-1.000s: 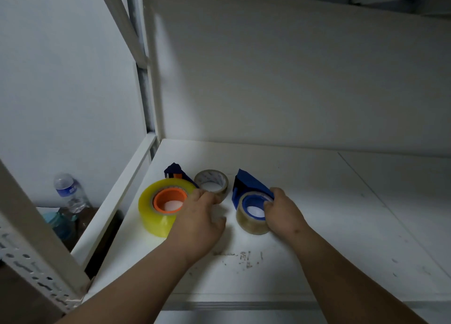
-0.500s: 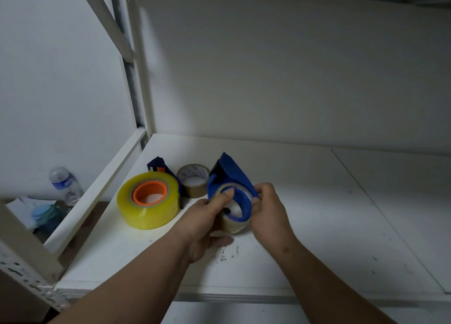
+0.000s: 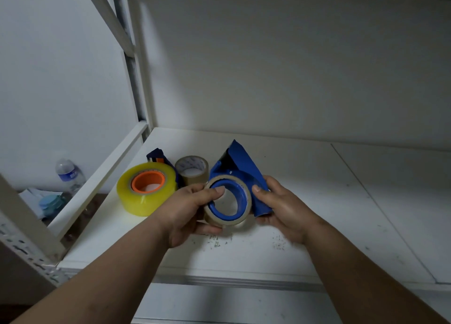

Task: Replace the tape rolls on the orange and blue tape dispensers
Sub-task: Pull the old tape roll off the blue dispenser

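Observation:
The blue tape dispenser (image 3: 240, 170) is lifted above the white shelf (image 3: 305, 177), tilted toward me. A thin, nearly used-up tan tape roll (image 3: 247, 214) sits on its blue hub. My left hand (image 3: 188, 209) grips that roll, thumb on the hub's rim and fingers underneath. My right hand (image 3: 280, 206) holds the dispenser's blue body from the right. The orange dispenser (image 3: 147, 183) lies on the shelf to the left inside a thick yellow tape roll (image 3: 144, 201). A small brown tape roll (image 3: 192, 168) lies flat behind my left hand.
A white shelf post and diagonal brace (image 3: 136, 79) rise at the left. Beyond the shelf's left rail a water bottle (image 3: 68, 175) and a teal lidded jar (image 3: 50, 203) stand lower down. Paint scuffs mark the shelf's front part.
Both hands picked the blue dispenser off the shelf and raised it toward me. My left hand moved from the shelf beside the yellow roll onto the thin roll on the blue hub.

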`<state>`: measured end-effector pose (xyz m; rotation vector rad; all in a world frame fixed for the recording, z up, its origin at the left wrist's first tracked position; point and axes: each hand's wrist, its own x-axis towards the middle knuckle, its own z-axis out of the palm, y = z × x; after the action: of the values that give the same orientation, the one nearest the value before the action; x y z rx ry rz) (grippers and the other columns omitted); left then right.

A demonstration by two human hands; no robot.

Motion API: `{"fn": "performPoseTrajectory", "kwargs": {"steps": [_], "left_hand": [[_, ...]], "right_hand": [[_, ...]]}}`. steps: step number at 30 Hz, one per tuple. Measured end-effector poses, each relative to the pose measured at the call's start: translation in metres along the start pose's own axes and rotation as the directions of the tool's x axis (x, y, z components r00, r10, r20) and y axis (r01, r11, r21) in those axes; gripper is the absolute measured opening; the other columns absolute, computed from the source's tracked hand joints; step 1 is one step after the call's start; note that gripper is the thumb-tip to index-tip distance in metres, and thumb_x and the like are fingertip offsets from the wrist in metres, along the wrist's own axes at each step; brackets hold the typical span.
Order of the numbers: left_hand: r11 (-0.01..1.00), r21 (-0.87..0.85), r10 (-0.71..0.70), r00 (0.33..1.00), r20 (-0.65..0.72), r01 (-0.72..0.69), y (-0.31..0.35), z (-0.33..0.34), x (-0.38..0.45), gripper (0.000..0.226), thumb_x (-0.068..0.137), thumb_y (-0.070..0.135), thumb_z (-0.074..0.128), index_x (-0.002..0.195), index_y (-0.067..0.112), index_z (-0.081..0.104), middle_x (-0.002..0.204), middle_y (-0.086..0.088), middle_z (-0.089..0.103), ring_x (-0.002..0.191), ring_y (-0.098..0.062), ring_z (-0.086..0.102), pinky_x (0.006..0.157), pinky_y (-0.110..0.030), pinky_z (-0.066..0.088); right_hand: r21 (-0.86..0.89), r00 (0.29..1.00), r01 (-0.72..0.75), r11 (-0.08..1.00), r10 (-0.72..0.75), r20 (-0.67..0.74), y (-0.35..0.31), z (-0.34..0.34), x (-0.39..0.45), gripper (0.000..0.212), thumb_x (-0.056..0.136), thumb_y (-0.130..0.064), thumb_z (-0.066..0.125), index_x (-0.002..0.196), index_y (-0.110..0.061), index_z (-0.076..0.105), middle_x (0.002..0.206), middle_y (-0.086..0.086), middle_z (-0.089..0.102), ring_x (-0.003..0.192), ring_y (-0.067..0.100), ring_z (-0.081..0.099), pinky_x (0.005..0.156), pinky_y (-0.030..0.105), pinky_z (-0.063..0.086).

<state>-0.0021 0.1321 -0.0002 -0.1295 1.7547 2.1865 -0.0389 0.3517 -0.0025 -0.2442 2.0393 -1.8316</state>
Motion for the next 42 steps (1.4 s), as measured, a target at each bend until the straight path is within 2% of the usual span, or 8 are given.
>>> {"fn": "performPoseTrajectory", "kwargs": {"steps": [8, 12, 16, 23, 27, 33, 37, 42], "left_hand": [[0.992, 0.081, 0.102, 0.995, -0.005, -0.101, 0.013, -0.006, -0.003, 0.024, 0.086, 0.028, 0.072, 0.105, 0.014, 0.069, 0.074, -0.003, 0.071, 0.075, -0.024, 0.072, 0.064, -0.038, 0.061], [0.991, 0.002, 0.137, 0.987, -0.078, -0.137, 0.010, -0.016, -0.007, 0.025, 0.085, 0.031, 0.073, 0.099, 0.012, 0.064, 0.078, -0.009, 0.069, 0.082, -0.025, 0.074, 0.063, -0.039, 0.062], [0.994, 0.013, 0.112, 0.976, -0.187, -0.111, 0.010, -0.032, -0.015, 0.031, 0.085, 0.031, 0.073, 0.105, 0.009, 0.064, 0.093, -0.013, 0.074, 0.085, -0.022, 0.076, 0.063, -0.040, 0.062], [0.976, 0.154, 0.195, 0.935, -0.297, -0.155, 0.005, -0.046, -0.021, 0.007, 0.090, 0.015, 0.069, 0.096, 0.017, 0.072, 0.064, 0.003, 0.070, 0.063, -0.016, 0.069, 0.056, -0.033, 0.060], [0.972, 0.135, 0.222, 0.941, -0.256, -0.193, 0.002, -0.053, -0.029, 0.014, 0.090, 0.018, 0.069, 0.098, 0.029, 0.073, 0.061, 0.015, 0.069, 0.068, -0.013, 0.066, 0.060, -0.030, 0.058], [0.990, -0.121, 0.067, 0.994, -0.081, -0.076, 0.006, -0.054, -0.041, 0.002, 0.091, 0.027, 0.066, 0.089, 0.028, 0.065, 0.106, -0.003, 0.069, 0.106, -0.024, 0.064, 0.078, -0.050, 0.057], [0.972, -0.231, 0.040, 0.999, -0.002, -0.039, 0.012, -0.048, -0.041, 0.018, 0.093, 0.015, 0.061, 0.108, 0.020, 0.069, 0.099, -0.007, 0.074, 0.093, -0.026, 0.067, 0.081, -0.048, 0.055], [0.990, -0.126, 0.046, 0.991, -0.124, -0.062, 0.012, -0.029, -0.032, 0.026, 0.097, 0.022, 0.057, 0.122, 0.018, 0.063, 0.120, -0.009, 0.068, 0.110, -0.030, 0.065, 0.088, -0.054, 0.053]], "right_hand": [[-0.138, 0.968, 0.086, 0.987, -0.115, -0.223, -0.010, 0.030, 0.003, 0.015, 0.099, -0.033, 0.046, 0.111, -0.036, 0.053, 0.099, -0.005, 0.069, 0.077, 0.003, 0.068, 0.061, 0.013, 0.051], [-0.146, 0.961, 0.088, 0.985, -0.122, -0.248, -0.015, 0.047, 0.006, 0.027, 0.092, -0.054, 0.048, 0.112, -0.036, 0.052, 0.102, -0.004, 0.068, 0.090, 0.016, 0.068, 0.079, 0.032, 0.056], [-0.113, 0.966, 0.066, 0.991, -0.091, -0.241, -0.018, 0.064, 0.004, 0.055, 0.078, -0.069, 0.048, 0.121, -0.034, 0.049, 0.102, 0.000, 0.061, 0.085, 0.017, 0.061, 0.074, 0.031, 0.057], [-0.284, 0.922, 0.105, 0.953, -0.200, -0.330, -0.020, 0.095, 0.004, 0.033, 0.092, -0.056, 0.038, 0.118, -0.036, 0.042, 0.097, -0.006, 0.060, 0.084, 0.013, 0.062, 0.071, 0.033, 0.057], [-0.323, 0.901, 0.114, 0.940, -0.235, -0.365, -0.021, 0.107, 0.002, 0.033, 0.093, -0.055, 0.039, 0.118, -0.034, 0.042, 0.094, -0.002, 0.064, 0.087, 0.021, 0.066, 0.077, 0.042, 0.058], [-0.294, 0.919, 0.071, 0.953, -0.178, -0.353, -0.013, 0.113, -0.004, 0.047, 0.088, -0.065, 0.035, 0.121, -0.032, 0.044, 0.101, 0.002, 0.067, 0.089, 0.017, 0.067, 0.080, 0.038, 0.057], [-0.401, 0.927, 0.003, 0.916, -0.153, -0.343, -0.014, 0.107, -0.005, 0.057, 0.087, -0.066, 0.032, 0.124, -0.025, 0.048, 0.097, -0.010, 0.064, 0.078, -0.003, 0.063, 0.067, 0.016, 0.045], [-0.535, 0.748, 0.078, 0.841, -0.405, -0.526, -0.018, 0.096, -0.005, 0.039, 0.093, -0.044, 0.048, 0.124, -0.021, 0.054, 0.116, -0.005, 0.051, 0.103, 0.013, 0.055, 0.084, 0.026, 0.043]]}}
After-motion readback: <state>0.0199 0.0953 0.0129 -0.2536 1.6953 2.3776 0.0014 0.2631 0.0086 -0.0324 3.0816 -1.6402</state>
